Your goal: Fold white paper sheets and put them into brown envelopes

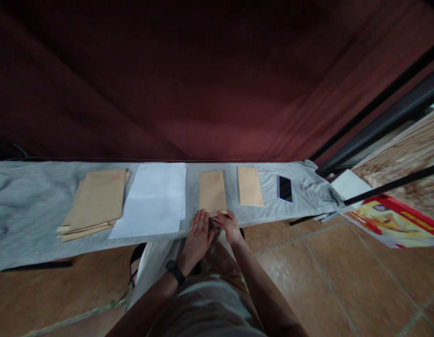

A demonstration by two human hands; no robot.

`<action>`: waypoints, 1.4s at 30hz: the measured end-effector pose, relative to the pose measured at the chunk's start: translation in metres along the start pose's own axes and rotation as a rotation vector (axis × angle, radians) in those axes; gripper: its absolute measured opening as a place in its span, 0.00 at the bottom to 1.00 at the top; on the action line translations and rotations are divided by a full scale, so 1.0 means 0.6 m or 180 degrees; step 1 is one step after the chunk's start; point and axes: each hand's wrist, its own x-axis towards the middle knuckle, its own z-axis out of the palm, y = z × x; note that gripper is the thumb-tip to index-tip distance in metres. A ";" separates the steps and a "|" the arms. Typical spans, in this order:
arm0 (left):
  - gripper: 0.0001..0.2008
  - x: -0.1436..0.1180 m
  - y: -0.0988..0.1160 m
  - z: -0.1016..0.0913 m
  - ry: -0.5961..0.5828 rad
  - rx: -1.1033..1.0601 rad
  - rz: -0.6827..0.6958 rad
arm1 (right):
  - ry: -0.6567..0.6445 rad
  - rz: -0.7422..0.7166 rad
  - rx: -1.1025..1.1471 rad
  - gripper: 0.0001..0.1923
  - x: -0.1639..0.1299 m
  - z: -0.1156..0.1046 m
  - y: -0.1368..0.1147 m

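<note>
A brown paper envelope (213,191) lies lengthwise on the grey cloth in front of me, its near end at the table's front edge. My left hand (197,236) rests on its near left corner, fingers stretched out and lying flat. At the near right corner, the curled fingers of my right hand (228,225) grip the envelope's end, which looks folded there. Both hands partly cover that end. To the right is another brown envelope (250,186), untouched.
Left of my hands lie white paper sheets (154,199) and a stack of larger brown envelopes (97,196). A phone (285,189) is on the right of the grey cloth (310,196). Dark red fabric (203,93) hangs behind. A colourful box (392,220) stands beyond the right end.
</note>
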 end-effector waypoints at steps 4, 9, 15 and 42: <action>0.29 0.014 -0.010 0.001 0.0170 -0.0785 -0.0310 | 0.0195 0.0039 0.0120 0.17 0.003 0.011 0.002; 0.30 0.052 -0.021 -0.013 0.0576 -0.2231 -0.1443 | 0.0168 0.0008 0.0185 0.15 -0.002 0.009 -0.003; 0.40 0.087 -0.016 -0.043 0.0596 -0.3480 -0.2355 | 0.0024 0.0041 0.0214 0.15 -0.011 -0.007 -0.010; 0.29 0.108 0.063 -0.071 0.0280 -0.5007 -0.2270 | -0.0017 -0.1998 -0.2707 0.32 -0.043 -0.032 -0.024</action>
